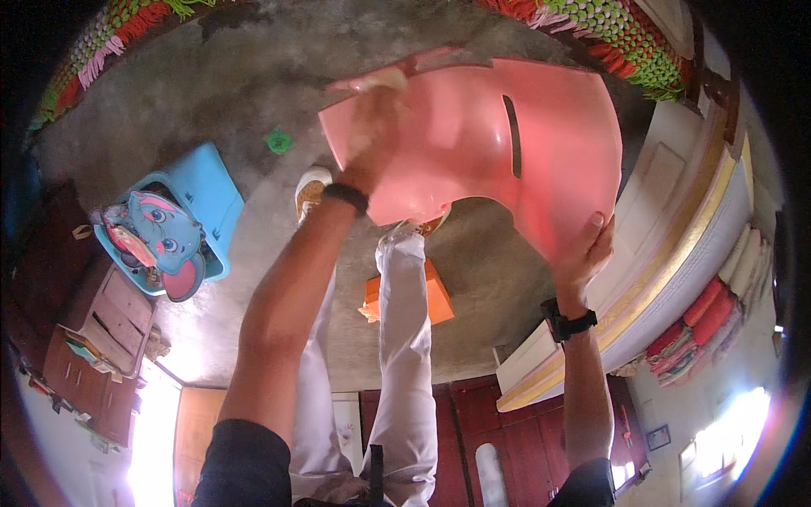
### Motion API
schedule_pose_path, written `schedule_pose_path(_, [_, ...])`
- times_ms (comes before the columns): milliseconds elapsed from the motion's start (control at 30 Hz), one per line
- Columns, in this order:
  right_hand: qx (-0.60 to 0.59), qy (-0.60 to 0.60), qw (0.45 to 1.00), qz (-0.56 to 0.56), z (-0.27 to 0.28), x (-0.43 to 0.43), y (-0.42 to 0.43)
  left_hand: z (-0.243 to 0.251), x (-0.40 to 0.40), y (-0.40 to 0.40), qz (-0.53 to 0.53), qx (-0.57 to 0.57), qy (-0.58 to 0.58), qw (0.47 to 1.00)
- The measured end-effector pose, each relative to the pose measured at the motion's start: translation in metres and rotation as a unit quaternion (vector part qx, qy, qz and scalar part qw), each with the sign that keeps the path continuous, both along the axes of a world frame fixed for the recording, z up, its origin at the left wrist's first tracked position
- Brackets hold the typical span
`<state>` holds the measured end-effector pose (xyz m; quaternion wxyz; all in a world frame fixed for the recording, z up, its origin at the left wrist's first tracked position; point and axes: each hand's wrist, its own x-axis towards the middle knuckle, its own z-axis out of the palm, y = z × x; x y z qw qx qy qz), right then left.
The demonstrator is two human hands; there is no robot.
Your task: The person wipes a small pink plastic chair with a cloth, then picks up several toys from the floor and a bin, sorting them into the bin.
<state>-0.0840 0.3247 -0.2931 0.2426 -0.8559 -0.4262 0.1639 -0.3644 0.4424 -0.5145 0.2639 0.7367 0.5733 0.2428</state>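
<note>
A pink moulded plastic piece of furniture (456, 133), perhaps a chair or stool, is tilted above the floor before me. A long slot is cut through it, and its lower edge has a rounded cut-out. My right hand (586, 247) grips its lower right edge, thumb on the near face. Over its upper left part lies my left hand (377, 123), blurred. By those fingers is a pale, blurred thing (383, 80), possibly a cloth; whether the hand holds it is unclear.
On the left is a blue bin (209, 190) with an elephant-face lid and several things inside. An orange box (440, 295) sits on the concrete floor (266, 82) behind my leg. A green scrap (279, 141) lies farther out. At right stands a mattress (690, 253).
</note>
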Motion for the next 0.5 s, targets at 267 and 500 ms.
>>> schedule_pose_path(267, [-0.012,-0.030,0.999,0.009,0.000,0.010,-0.012,0.023,0.053,-0.119,-0.328,-0.199,0.033,0.923])
schedule_pose_path(500, [-0.023,-0.031,0.999,-0.007,-0.003,0.014,-0.010,0.019,-0.041,-0.218,-0.285,-0.140,-0.062,0.946])
